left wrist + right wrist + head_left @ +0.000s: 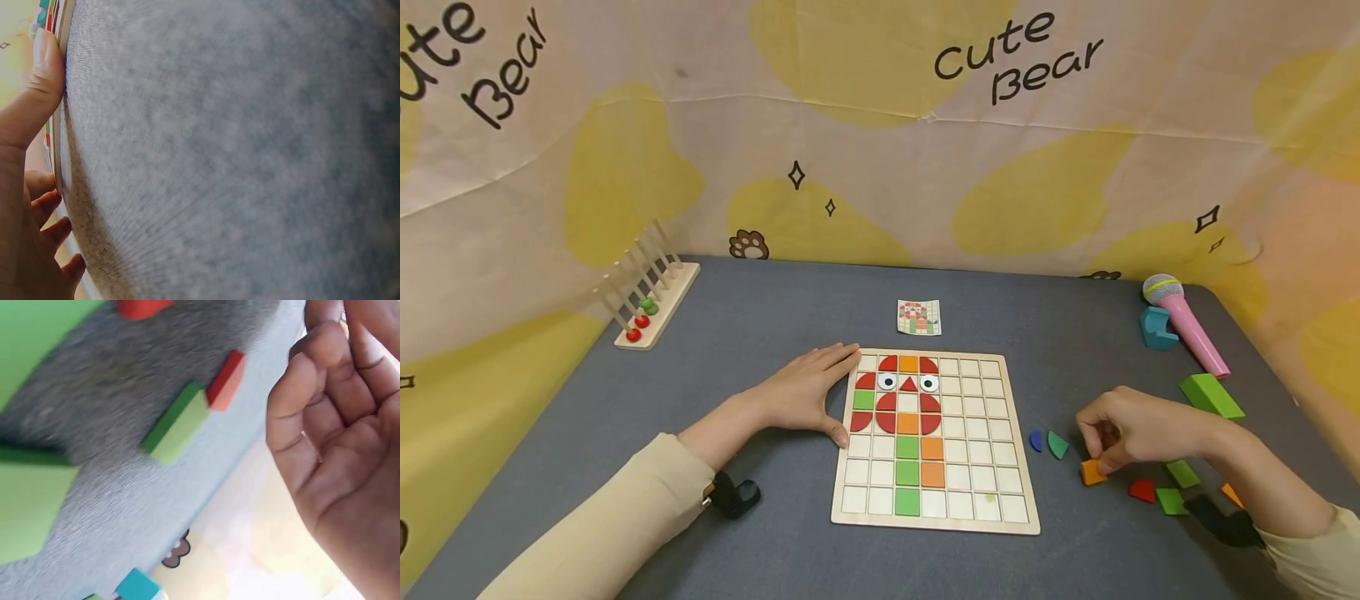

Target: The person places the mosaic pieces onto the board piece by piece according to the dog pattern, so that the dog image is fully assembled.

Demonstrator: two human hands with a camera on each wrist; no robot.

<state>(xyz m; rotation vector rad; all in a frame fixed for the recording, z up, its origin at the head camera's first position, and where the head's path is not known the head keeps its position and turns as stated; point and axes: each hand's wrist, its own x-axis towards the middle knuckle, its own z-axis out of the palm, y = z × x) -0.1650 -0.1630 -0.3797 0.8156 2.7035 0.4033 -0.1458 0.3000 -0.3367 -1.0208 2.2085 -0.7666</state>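
The wooden puzzle board (958,492) lies flat on the grey bench (775,317), its long axis running away from the person toward the small pattern card (918,317) beyond its far edge. Coloured tiles fill part of its left half: red curved pieces, 2 round eyes, and a column of green and orange squares running down toward the near edge.

The left hand (808,396) rests flat against the board's left edge, fingers straight and relaxed, thumb at the edge; this grip is released and only steadies the board. The left wrist view shows the same contact from bench level: the thumb (45,62) presses the board's thin rim (57,125), and most of that frame is blurred grey bench.

The right hand (1138,433) sits right of the board with fingers curled, pinching an orange square tile (1092,472) on the bench. The fingers hide the tile's top edge, so its exact tilt cannot be told. The right wrist view does not show that tile; it shows the curled fingers (312,425) from below, plus a green tile (178,425) touching a red tile (226,380), both blurred.

Loose pieces lie near the right hand: a blue piece (1036,441), a teal quarter piece (1057,444), and a green wedge (1210,395).
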